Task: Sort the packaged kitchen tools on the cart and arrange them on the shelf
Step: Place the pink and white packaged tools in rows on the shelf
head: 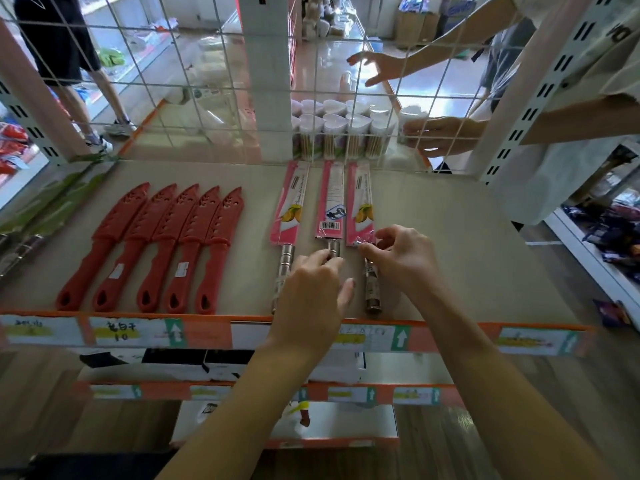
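A flat, matte beige shelf [450, 237] fills the middle of the frame, edged in front by an orange strip with paper price labels [114, 332]. On its left lie five red plastic knives [152, 247] in perforated, leaf-shaped sheaths, side by side, handles toward the camera. At centre lie three knives in glossy pink card sleeves with ribbed metal handles: the left pink knife [289, 209], the middle pink knife [332, 206] and the right pink knife [361, 206], parallel and near each other.

The left hand [311, 289] reaches in from the lower centre, fingers curled, thumb and forefinger pinching the metal handle of the middle pink knife just below its sleeve. The right hand [401, 258] is half closed, fingertips gripping the crinkled plastic at the bottom edge of the right pink knife's sleeve.

Behind a white wire grid [214, 81] at the top, heart-lidded toothpick jars [332, 133] stand in rows, and another person's hands [436, 133] touch a jar at upper right.
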A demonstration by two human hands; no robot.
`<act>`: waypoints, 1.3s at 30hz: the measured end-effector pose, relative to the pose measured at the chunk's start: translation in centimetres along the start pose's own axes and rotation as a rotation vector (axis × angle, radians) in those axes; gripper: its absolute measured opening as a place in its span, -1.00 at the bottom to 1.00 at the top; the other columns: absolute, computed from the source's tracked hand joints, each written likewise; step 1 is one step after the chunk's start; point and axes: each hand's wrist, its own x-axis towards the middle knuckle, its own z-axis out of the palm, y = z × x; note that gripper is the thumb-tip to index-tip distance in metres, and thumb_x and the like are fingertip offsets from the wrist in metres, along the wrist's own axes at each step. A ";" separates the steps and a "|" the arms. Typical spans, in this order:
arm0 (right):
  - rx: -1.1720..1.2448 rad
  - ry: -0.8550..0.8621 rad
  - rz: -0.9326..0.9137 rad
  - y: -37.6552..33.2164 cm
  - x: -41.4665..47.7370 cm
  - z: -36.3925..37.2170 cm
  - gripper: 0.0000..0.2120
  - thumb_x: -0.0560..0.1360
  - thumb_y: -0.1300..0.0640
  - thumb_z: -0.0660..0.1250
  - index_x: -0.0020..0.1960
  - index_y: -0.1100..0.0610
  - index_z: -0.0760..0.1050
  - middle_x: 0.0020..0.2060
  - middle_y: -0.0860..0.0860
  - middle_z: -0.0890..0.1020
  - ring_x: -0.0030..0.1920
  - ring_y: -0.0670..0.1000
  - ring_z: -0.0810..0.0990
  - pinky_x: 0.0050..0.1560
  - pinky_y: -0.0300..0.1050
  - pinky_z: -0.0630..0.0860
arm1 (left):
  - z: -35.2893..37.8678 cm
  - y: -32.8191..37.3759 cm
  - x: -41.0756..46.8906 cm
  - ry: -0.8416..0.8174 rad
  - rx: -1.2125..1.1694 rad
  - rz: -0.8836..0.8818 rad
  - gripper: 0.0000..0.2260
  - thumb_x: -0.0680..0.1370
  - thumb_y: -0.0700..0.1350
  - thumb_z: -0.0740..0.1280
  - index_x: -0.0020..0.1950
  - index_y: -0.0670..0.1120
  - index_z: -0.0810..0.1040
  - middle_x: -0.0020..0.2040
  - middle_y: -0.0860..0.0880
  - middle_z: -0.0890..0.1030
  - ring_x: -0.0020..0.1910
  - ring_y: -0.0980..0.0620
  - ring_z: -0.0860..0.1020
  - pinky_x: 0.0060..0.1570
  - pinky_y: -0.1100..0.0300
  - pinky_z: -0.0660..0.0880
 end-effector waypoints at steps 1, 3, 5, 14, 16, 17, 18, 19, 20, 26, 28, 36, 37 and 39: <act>-0.007 -0.001 -0.012 0.0 0.1 0.0 -0.70 0.45 -0.01 0.38 0.07 0.18 0.58 -0.04 0.09 0.65 -0.09 -0.01 0.56 -0.15 -0.25 0.42 | -0.2 -0.1 0.0 0.014 -0.002 0.005 -0.76 0.44 -0.16 0.42 0.07 -0.23 0.62 0.05 -0.18 0.64 0.06 -0.16 0.57 0.05 0.10 0.49; -0.016 -0.004 -0.028 -0.1 0.1 0.1 -0.67 0.45 -0.02 0.38 0.13 0.15 0.55 0.00 0.09 0.63 -0.06 -0.01 0.55 -0.14 -0.28 0.38 | -0.7 -0.6 -0.1 0.073 0.018 0.012 -0.76 0.44 -0.14 0.42 0.07 -0.19 0.63 0.05 -0.15 0.65 0.08 -0.14 0.56 0.03 0.10 0.50; -0.037 -0.001 -0.050 -0.2 -0.1 0.2 -0.63 0.45 -0.02 0.38 0.18 0.13 0.52 0.04 0.08 0.59 -0.05 -0.03 0.51 -0.12 -0.28 0.35 | -1.6 -1.2 -0.1 0.113 0.070 -0.030 -0.75 0.47 -0.10 0.39 0.12 -0.14 0.61 0.12 -0.12 0.62 0.15 -0.14 0.50 0.05 0.09 0.48; -0.065 -0.014 -0.083 -0.5 -0.6 0.2 -0.71 0.47 0.08 0.37 0.16 0.15 0.54 0.02 0.08 0.53 -0.08 -0.08 0.42 -0.10 -0.31 0.31 | -1.7 -3.3 0.2 -0.016 0.102 -0.179 -0.71 0.58 -0.17 0.19 0.29 -0.14 0.47 0.14 -0.10 0.56 0.06 -0.06 0.46 0.01 0.23 0.37; -0.065 -0.015 -0.083 -0.5 -0.6 0.2 -0.70 0.47 0.09 0.37 0.16 0.16 0.54 0.05 0.09 0.53 -0.07 -0.07 0.43 -0.08 -0.29 0.34 | -1.7 -3.2 0.2 -0.013 0.103 -0.170 -0.73 0.58 -0.20 0.18 0.26 -0.16 0.49 0.11 -0.12 0.57 0.02 -0.05 0.45 -0.05 0.26 0.34; -0.069 -0.015 -0.083 -0.5 -0.6 0.2 -0.70 0.47 0.08 0.37 0.17 0.16 0.54 0.05 0.10 0.54 -0.07 -0.07 0.42 -0.08 -0.29 0.34 | -1.7 -3.1 0.1 -0.021 0.096 -0.169 -0.73 0.59 -0.20 0.17 0.26 -0.16 0.49 0.12 -0.12 0.57 0.02 -0.06 0.45 -0.06 0.26 0.33; -0.071 -0.014 -0.081 -0.5 -0.6 0.2 -0.69 0.47 0.08 0.37 0.17 0.16 0.54 0.05 0.10 0.54 -0.07 -0.08 0.42 -0.08 -0.29 0.33 | -1.6 -2.9 0.1 -0.031 0.087 -0.168 -0.72 0.59 -0.21 0.18 0.27 -0.16 0.49 0.14 -0.13 0.56 0.04 -0.07 0.45 -0.04 0.25 0.34; -0.072 -0.014 -0.081 -0.5 -0.5 0.2 -0.69 0.47 0.08 0.37 0.17 0.16 0.53 0.05 0.10 0.54 -0.07 -0.08 0.42 -0.08 -0.30 0.33 | -1.6 -2.7 0.1 -0.038 0.078 -0.166 -0.72 0.58 -0.21 0.18 0.29 -0.16 0.48 0.16 -0.14 0.55 0.06 -0.08 0.45 -0.01 0.23 0.37; -0.072 -0.014 -0.081 -0.5 -0.5 0.2 -0.69 0.46 0.09 0.37 0.17 0.16 0.53 0.05 0.10 0.54 -0.07 -0.08 0.42 -0.08 -0.30 0.34 | -1.5 -2.6 0.0 -0.042 0.069 -0.166 -0.71 0.58 -0.21 0.18 0.30 -0.16 0.47 0.18 -0.15 0.55 0.08 -0.09 0.46 0.03 0.20 0.39; -0.068 -0.012 -0.082 -0.4 -0.5 0.2 -0.67 0.46 0.08 0.38 0.19 0.16 0.53 0.06 0.10 0.54 -0.07 -0.07 0.43 -0.07 -0.30 0.36 | -1.2 -1.9 0.2 -0.072 0.045 -0.182 -0.71 0.58 -0.20 0.20 0.30 -0.16 0.47 0.22 -0.15 0.53 0.11 -0.11 0.46 0.08 0.19 0.39; -0.071 -0.008 -0.082 -0.4 -0.4 0.3 -0.67 0.46 0.08 0.38 0.19 0.15 0.53 0.06 0.11 0.54 -0.07 -0.07 0.43 -0.06 -0.29 0.37 | -1.1 -1.6 0.3 -0.075 0.055 -0.179 -0.70 0.58 -0.19 0.19 0.30 -0.16 0.46 0.24 -0.14 0.51 0.14 -0.10 0.46 0.11 0.20 0.38; -0.079 0.004 -0.075 -0.7 -0.3 0.4 -0.68 0.47 0.07 0.37 0.20 0.15 0.52 0.06 0.10 0.53 -0.09 -0.04 0.45 -0.08 -0.28 0.35 | -1.4 -1.3 0.4 -0.107 0.077 -0.188 -0.68 0.58 -0.12 0.18 0.33 -0.11 0.45 0.32 -0.10 0.46 0.21 -0.07 0.39 0.17 0.20 0.36; -0.081 0.004 -0.078 -0.7 -0.3 0.4 -0.67 0.47 0.07 0.37 0.20 0.15 0.52 0.06 0.09 0.53 -0.09 -0.04 0.45 -0.08 -0.29 0.34 | -1.6 -1.4 0.3 -0.116 0.084 -0.191 -0.67 0.58 -0.10 0.19 0.34 -0.09 0.44 0.35 -0.10 0.42 0.25 -0.07 0.37 0.21 0.20 0.35; -0.082 -0.005 -0.075 -0.7 -0.3 0.4 -0.66 0.47 0.06 0.36 0.21 0.15 0.52 0.06 0.09 0.52 -0.09 -0.05 0.44 -0.08 -0.29 0.34 | -1.8 -1.3 0.3 -0.133 0.093 -0.190 -0.66 0.58 -0.08 0.20 0.35 -0.07 0.42 0.40 -0.08 0.38 0.30 -0.07 0.33 0.25 0.19 0.33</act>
